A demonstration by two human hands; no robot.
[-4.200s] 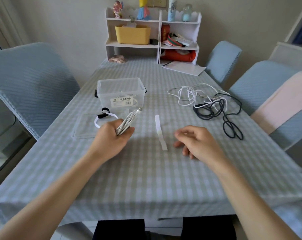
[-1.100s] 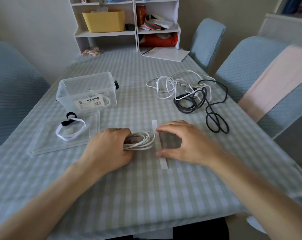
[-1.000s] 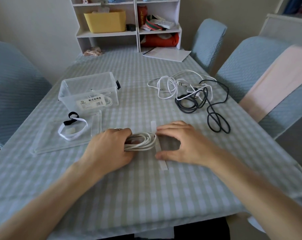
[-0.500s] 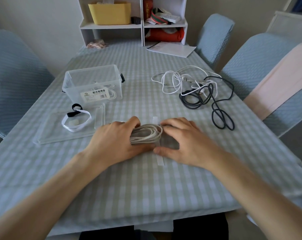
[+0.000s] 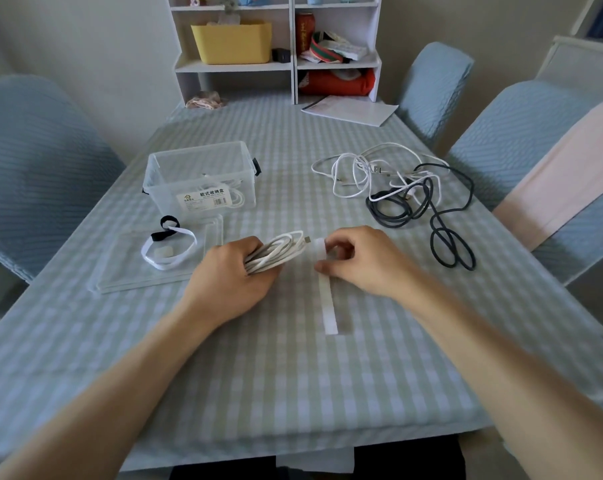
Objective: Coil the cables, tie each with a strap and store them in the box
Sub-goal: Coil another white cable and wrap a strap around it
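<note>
Head cam: left hand (image 5: 236, 277) is wrapped around the coiled white cable (image 5: 279, 252), which sits just in front of the clear box (image 5: 203, 181). Right hand (image 5: 357, 261) pinches the white strap (image 5: 327, 301) at the coil's far end. My take: keep all loops squeezed tight, wrap snug near the middle, or 1 loop slips out.

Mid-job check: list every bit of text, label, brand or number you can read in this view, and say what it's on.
"欧式收纳盒" on the white label stuck to the front of the clear box.
Small logo, fine print and barcode on that same label: too small to read.
Lettering on the red can on the shelf: blurred, unreadable.
Sheet of paper at the table's far end: no legible text.
</note>
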